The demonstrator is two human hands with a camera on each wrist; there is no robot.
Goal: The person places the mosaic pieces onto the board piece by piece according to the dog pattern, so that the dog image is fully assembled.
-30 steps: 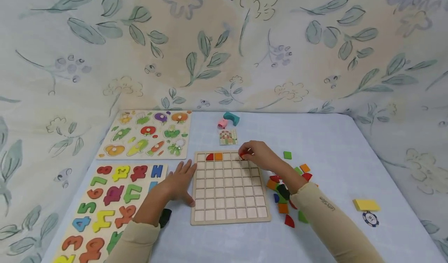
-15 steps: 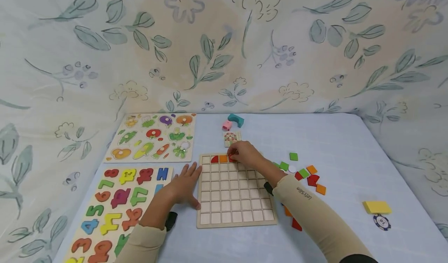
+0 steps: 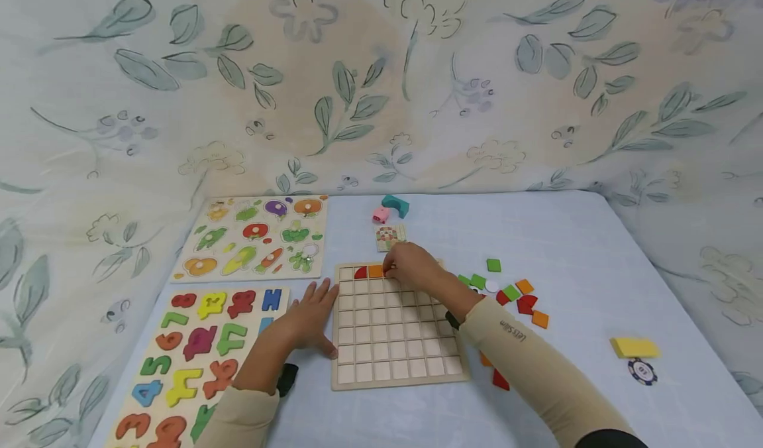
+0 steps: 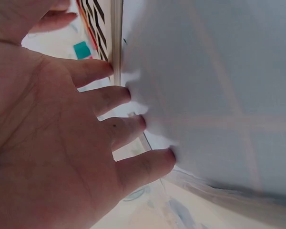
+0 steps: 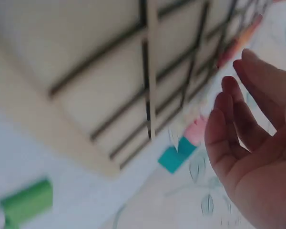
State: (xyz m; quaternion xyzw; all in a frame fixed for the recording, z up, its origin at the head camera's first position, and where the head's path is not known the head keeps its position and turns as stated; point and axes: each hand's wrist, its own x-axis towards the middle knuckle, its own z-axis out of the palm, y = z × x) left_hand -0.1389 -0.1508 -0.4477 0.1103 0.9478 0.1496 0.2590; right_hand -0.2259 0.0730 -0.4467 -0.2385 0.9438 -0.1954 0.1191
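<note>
- Where the near edge of the head view cuts them off, two tan sleeves cover the forearms; the right sleeve (image 3: 524, 362) bears dark lettering.
- Number puzzle board (image 3: 253, 338), on the left, with bright raised numerals in its wooden base.
- Left hand (image 3: 310, 322) — fingers straight and spread, gripping nothing — lies along the left rim of a wooden grid board (image 3: 399, 386), which sits flat with most squares bare.
- Yellow block (image 3: 635, 348) and, just beside it on the near side, a poker chip (image 3: 642, 371), both well off to the right.
- Loose red, orange and green tiles (image 3: 526, 303) lie scattered right of the grid board, some partly hidden by the right arm.
- Right hand (image 3: 411, 266) is over the grid's far row, fingers bent; whether they pinch a tile I cannot tell.
- Red quarter-circle tile (image 3: 361, 272) and orange square tile (image 3: 375, 271) sit side by side in that row, just left of those fingertips.
- Vegetable puzzle board (image 3: 277, 226), beyond the numerals.
- Pattern card (image 3: 387, 237), then a pink pig figure (image 3: 381, 215) and a teal arch block (image 3: 396, 205).
- Floral fabric backdrop (image 3: 357, 169) — farthest of all.
</note>
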